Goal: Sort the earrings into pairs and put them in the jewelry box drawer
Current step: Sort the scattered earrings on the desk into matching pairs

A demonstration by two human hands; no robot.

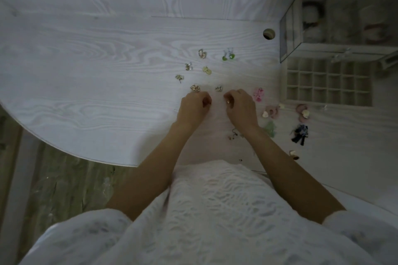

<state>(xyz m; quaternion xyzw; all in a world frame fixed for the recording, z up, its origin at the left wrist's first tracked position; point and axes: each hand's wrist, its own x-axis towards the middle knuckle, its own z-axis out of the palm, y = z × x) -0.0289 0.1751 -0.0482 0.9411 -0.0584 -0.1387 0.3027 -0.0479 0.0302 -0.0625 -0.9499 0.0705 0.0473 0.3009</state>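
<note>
Small earrings lie in pairs on the white wooden table (107, 60): gold pairs (195, 88) (219, 88) just beyond my hands, more gold ones (179, 77) (202, 53), a pale yellow pair (206, 70) and a green pair (228, 56). My left hand (193, 107) rests on the table with its fingers curled, and I see nothing in them. My right hand (240, 109) pinches a small gold earring (227, 101) at its fingertips. The jewelry box (336, 47) stands at the far right, its gridded drawer (283, 84) pulled open.
Right of my right hand lie a pink earring pair (258, 93), mauve ones (272, 111) (302, 112), a pale green piece (270, 128) and a dark blue one (299, 134). A round cable hole (269, 34) sits left of the box. The table's curved edge runs at lower left.
</note>
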